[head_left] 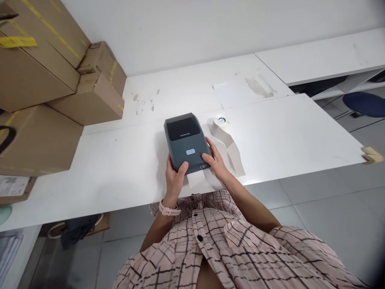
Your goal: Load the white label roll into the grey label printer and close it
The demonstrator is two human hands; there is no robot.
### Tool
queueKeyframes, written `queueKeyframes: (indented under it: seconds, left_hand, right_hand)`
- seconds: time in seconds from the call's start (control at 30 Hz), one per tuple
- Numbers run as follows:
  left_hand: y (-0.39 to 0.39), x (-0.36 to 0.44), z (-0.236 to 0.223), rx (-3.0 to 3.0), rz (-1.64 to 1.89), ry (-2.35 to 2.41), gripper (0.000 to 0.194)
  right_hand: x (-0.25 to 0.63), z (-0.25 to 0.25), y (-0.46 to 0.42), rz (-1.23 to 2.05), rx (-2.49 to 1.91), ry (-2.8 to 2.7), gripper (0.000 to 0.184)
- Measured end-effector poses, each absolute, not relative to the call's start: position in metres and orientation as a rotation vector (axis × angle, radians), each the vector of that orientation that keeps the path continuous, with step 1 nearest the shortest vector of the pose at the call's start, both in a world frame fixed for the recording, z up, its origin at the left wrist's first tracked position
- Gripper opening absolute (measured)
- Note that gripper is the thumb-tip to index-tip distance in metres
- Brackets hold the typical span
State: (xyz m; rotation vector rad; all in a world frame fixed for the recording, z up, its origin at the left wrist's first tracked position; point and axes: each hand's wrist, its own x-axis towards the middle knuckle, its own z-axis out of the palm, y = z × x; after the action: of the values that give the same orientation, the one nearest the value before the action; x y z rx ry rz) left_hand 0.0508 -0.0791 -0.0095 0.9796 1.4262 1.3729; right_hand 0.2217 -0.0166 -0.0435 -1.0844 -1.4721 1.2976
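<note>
A dark grey label printer (pixel 192 145) with a black window and a pale button is held between my two hands over the front of the white table. My left hand (pixel 175 176) grips its near left corner, thumb on top. On the near right corner, my right hand (pixel 216 161) closes round the side with its thumb on the top face. Fingers under the printer are hidden. Just right of it lies a roll of label paper (pixel 221 127), its long strip trailing toward the table edge. A white paper end (pixel 196 179) shows below the printer's near side.
Cardboard boxes (pixel 102 98) with yellow tape are stacked at the left. A white sheet (pixel 228 94) lies toward the back of the table (pixel 120 172). The table's right corner has a tan guard (pixel 372 155). A dark blue stool (pixel 365 103) stands at the far right.
</note>
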Motion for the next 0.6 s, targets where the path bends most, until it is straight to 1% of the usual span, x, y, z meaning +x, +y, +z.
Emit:
queueKeyframes:
  seconds: [0.07,0.13,0.17,0.2,0.23,0.27,0.33,0.4,0.47,0.53,0.6]
  left_hand:
    - [-0.093,0.051,-0.018,0.963,1.351,1.485,0.078]
    - [-0.113,0.053,-0.029,0.916,1.308,1.632,0.080]
    - [-0.123,0.055,-0.033,0.880,1.297,1.723,0.071]
    - [-0.132,0.058,-0.036,0.842,1.289,1.757,0.058]
    - [-0.138,0.061,-0.037,0.830,1.244,1.701,0.049]
    - [-0.141,0.064,-0.037,0.830,1.163,1.591,0.045]
    - [-0.139,0.070,-0.031,0.786,1.047,1.387,0.046]
    - [-0.130,0.074,-0.023,0.737,0.995,1.299,0.047]
    - [-0.123,0.075,-0.017,0.738,0.983,1.308,0.047]
    - [-0.121,0.073,-0.016,0.787,0.979,1.348,0.048]
    - [-0.123,0.069,-0.019,0.853,0.970,1.381,0.048]
  right_hand:
    - [0.221,-0.044,-0.016,1.262,-1.088,-1.504,0.088]
    - [0.221,-0.045,-0.016,1.252,-1.099,-1.518,0.087]
    - [0.221,-0.045,-0.016,1.256,-1.103,-1.517,0.087]
    - [0.221,-0.046,-0.015,1.260,-1.105,-1.511,0.087]
    - [0.220,-0.047,-0.015,1.263,-1.103,-1.501,0.087]
    - [0.220,-0.048,-0.015,1.266,-1.097,-1.488,0.086]
    - [0.219,-0.048,-0.016,1.278,-1.083,-1.461,0.085]
    - [0.219,-0.043,-0.018,1.251,-1.094,-1.457,0.081]
    - [0.221,-0.031,-0.023,1.083,-1.151,-1.523,0.073]
    - [0.224,-0.013,-0.029,0.772,-1.176,-1.666,0.059]
    - [0.224,0.004,-0.034,0.487,-1.103,-1.862,0.048]
